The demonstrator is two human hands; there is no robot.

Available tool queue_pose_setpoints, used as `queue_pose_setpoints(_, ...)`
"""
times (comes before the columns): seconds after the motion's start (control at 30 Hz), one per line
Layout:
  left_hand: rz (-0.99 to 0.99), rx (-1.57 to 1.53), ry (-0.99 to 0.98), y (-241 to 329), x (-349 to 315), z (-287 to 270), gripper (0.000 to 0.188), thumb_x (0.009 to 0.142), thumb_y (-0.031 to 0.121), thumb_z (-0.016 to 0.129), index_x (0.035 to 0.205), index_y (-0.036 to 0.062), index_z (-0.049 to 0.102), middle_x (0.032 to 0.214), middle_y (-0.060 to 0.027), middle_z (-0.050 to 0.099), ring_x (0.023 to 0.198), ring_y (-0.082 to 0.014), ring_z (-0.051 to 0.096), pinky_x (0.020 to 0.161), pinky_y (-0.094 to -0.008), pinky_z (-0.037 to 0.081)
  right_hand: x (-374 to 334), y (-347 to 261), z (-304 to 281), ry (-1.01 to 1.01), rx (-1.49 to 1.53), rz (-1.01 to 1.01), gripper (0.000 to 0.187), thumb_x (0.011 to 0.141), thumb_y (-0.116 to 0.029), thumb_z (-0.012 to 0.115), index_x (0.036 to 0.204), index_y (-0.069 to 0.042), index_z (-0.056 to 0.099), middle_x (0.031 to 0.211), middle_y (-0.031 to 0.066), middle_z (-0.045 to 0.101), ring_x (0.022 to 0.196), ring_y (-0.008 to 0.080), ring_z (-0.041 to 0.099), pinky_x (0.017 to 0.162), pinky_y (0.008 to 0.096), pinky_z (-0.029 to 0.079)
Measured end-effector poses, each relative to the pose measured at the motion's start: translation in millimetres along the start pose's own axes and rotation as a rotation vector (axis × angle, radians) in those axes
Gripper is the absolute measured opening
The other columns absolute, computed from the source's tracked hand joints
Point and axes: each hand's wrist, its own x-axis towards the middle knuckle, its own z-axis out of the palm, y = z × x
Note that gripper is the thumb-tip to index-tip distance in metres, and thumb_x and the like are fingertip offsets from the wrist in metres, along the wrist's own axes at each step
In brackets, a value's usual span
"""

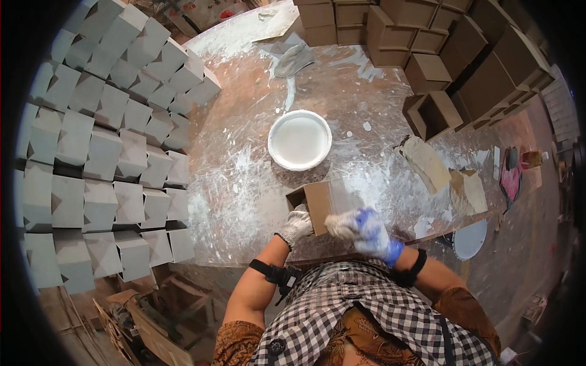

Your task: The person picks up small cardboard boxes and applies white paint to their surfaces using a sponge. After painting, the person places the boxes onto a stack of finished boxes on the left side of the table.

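A small brown cardboard box [318, 207] is at the table's near edge, its open end toward the left. My left hand [298, 225], in a whitish knit glove, grips it with the fingers at the opening. To the right of the box is my right hand [366, 232], in a blue-and-white glove, curled and blurred by motion. Something cream-coloured shows at its fingers, too smeared to name. A pale blurred patch lies along the box's right side. Beyond the box stands a round white tub [300, 140] of white liquid.
Stacked white boxes [101, 146] rise at the left. Brown boxes [427, 73] are piled at the far right. A greyish rag [293, 60] lies on the white-smeared table [238, 128]; torn cardboard pieces [425, 161] lie at the right. A white lid [470, 239] is beyond the near right edge.
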Motion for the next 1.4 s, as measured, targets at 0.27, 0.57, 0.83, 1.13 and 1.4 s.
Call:
queue_pose_setpoints(0.27,-0.124,-0.210,-0.049,2.7,13.0,-6.7,0.052,0.090,0.045,0.051,0.128,0.0110,0.053,0.120,-0.0157,0.059,0.107,-0.0294,0.059,0.088,-0.0401,0.048,82.8,16.1,-16.1,-0.086,0.532,-0.042,0.018,0.068,-0.003,0.052,0.061,-0.009,0.037,0.056,0.0033,0.035,0.058,0.0154,0.035,0.061,0.0325,0.036)
queue_pose_setpoints(0.57,-0.147,0.095,-0.285,27.4,5.2,-34.9,0.048,0.085,0.047,0.056,0.116,0.0105,0.062,0.114,-0.0175,0.062,0.103,-0.0309,0.060,0.086,-0.0428,0.048,19.0,12.4,1.8,0.027,0.960,0.406,0.035,0.088,-0.034,0.047,0.074,-0.003,0.055,0.073,0.0076,0.054,0.070,0.0201,0.053,0.074,0.0334,0.046)
queue_pose_setpoints(0.83,0.052,0.109,0.038,-4.9,18.6,11.5,0.039,0.085,0.038,0.058,0.111,0.0100,0.065,0.108,-0.0164,0.065,0.099,-0.0295,0.063,0.085,-0.0399,0.049,34.6,3.4,2.3,0.041,0.698,0.289,0.015,0.071,-0.014,0.067,0.074,-0.005,0.055,0.076,0.0083,0.057,0.071,0.0235,0.057,0.078,0.0361,0.047)
queue_pose_setpoints(1.13,-0.037,0.126,-0.017,13.2,24.2,1.3,0.041,0.091,0.032,0.051,0.124,0.0081,0.055,0.124,-0.0157,0.056,0.112,-0.0246,0.055,0.093,-0.0371,0.046,85.9,14.7,-0.6,0.143,-0.051,-0.115,0.015,0.064,-0.002,0.057,0.078,-0.006,0.056,0.075,0.0102,0.055,0.070,0.0224,0.054,0.067,0.0357,0.046)
queue_pose_setpoints(1.4,-0.098,0.157,-0.344,19.5,27.3,-18.2,0.046,0.093,0.019,0.048,0.137,0.0097,0.037,0.126,-0.0095,0.053,0.106,-0.0205,0.056,0.083,-0.0298,0.051,14.1,-4.9,11.8,-0.079,-0.086,-0.214,0.006,0.071,-0.010,0.055,0.076,-0.013,0.053,0.072,0.0052,0.050,0.076,0.0237,0.055,0.078,0.0370,0.044)
